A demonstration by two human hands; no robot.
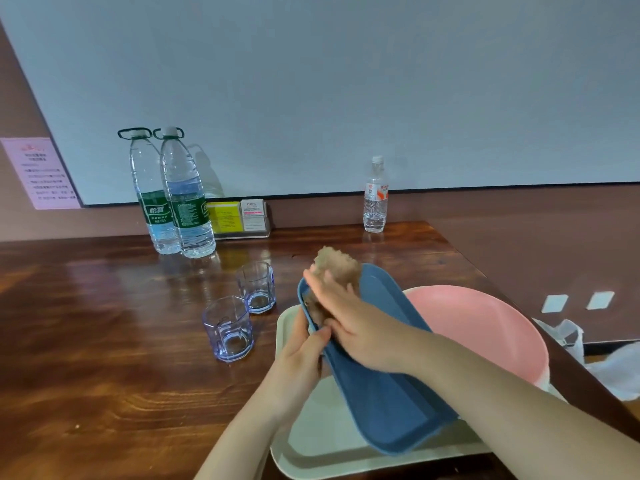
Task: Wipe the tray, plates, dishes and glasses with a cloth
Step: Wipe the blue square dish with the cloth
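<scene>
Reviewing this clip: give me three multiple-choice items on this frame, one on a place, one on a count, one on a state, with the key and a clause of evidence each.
1. Where do the two empty glasses stand?
A. on the wooden table, left of the tray
B. inside the pink bowl
C. on the blue dish

2. How many water bottles stand by the wall?
A. one
B. three
C. five

3. How is the blue dish held?
A. flat on the tray
B. tilted up in the hands
C. upside down on the table

Key:
1 A: both glasses rest on the table, beside the tray.
2 B: two large bottles and a small one.
3 B: the left hand grips the blue dish at its edge, raised aslant, while the right hand presses the cloth on it.
</scene>
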